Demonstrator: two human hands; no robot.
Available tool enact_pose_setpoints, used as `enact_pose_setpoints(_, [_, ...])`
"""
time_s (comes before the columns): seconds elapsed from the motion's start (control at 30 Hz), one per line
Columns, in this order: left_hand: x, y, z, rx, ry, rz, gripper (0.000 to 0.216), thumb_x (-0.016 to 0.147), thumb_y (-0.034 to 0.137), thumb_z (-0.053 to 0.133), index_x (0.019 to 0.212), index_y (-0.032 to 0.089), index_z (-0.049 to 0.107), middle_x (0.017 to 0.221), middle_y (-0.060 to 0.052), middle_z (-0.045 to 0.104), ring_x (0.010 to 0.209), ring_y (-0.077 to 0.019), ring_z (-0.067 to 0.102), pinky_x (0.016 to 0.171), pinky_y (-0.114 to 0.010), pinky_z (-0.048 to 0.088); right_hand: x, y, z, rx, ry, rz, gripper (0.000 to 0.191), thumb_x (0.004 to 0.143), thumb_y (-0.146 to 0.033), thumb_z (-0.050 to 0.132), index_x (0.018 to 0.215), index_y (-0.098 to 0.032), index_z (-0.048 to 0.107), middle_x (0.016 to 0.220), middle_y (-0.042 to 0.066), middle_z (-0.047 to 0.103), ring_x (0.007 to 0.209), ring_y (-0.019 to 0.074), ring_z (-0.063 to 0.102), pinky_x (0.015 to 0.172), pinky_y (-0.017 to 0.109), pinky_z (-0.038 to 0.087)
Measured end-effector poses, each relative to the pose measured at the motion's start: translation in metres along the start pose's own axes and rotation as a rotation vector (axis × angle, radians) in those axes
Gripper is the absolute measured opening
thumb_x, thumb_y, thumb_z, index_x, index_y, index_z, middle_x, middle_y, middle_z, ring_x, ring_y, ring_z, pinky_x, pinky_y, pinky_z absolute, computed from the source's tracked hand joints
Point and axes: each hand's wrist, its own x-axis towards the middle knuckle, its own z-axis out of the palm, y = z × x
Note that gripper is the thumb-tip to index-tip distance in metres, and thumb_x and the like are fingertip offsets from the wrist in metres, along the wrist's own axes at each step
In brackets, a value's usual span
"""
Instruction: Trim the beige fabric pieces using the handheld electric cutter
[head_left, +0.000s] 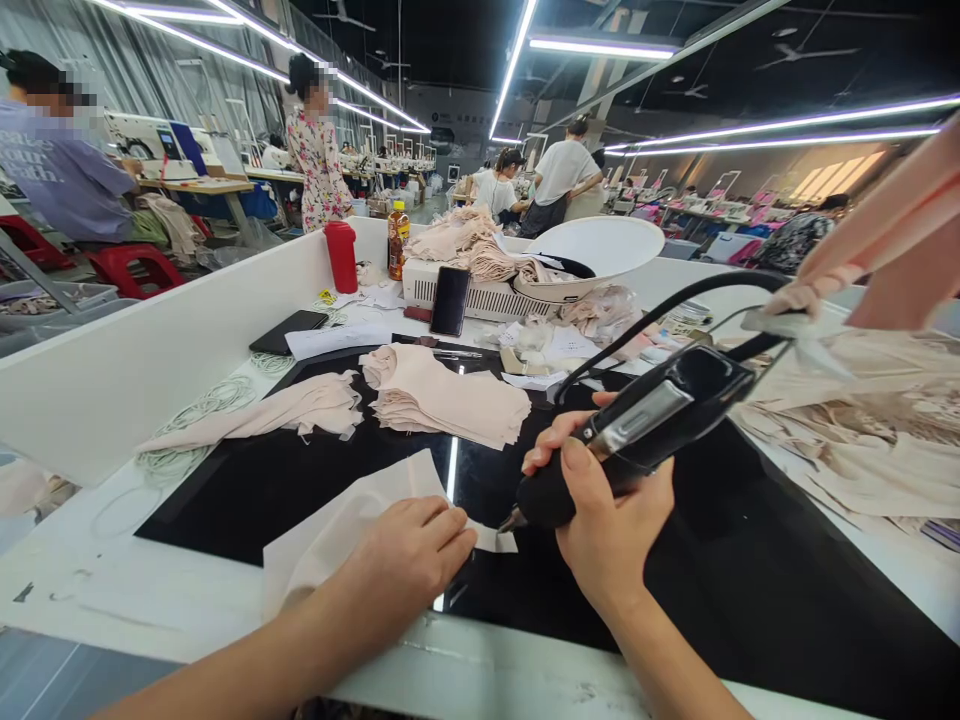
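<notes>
My right hand [611, 510] is wrapped around a black corded handheld power tool [652, 410]. Its pointed metal tip [513, 521] reaches down to the narrow right end of a pale cloth piece [330, 530]. On that cloth lies my left hand [412, 550], closed, with the fingers together and curled, pressing it down; the thumb is hidden. The cloth is spread over a shiny black board [697, 560]. Just beyond it sit a stack of cut beige cloth pieces [450, 395] and a bunched beige strip bundle [292, 410].
A dark phone [450, 300] leans on a white box [420, 285] topped with beige cloth. A red cup [342, 257], a bottle [397, 240] and a white bowl [600, 245] stand behind. Pink cloth [885, 230] hangs at right over more fabric [862, 440]. Several people work farther off.
</notes>
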Motion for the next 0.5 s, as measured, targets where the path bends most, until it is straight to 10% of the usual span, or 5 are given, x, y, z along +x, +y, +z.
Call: enact_pose_setpoints(0.5, [-0.002, -0.002, 0.000, -0.028, -0.031, 0.008, 0.020, 0.103, 0.006, 0.050, 0.118, 0.010, 0.063, 0.107, -0.009, 0.072, 0.096, -0.0256, 0.068, 0.083, -0.039, 0.062, -0.011, -0.002, 0.007, 0.020, -0.055, 0.024, 0.036, 0.088, -0.021, 0.077, 0.118, -0.030, 0.058, 0.082, -0.005, 0.067, 0.060, 0.0118, 0.064, 0.058, 0.029, 0.058])
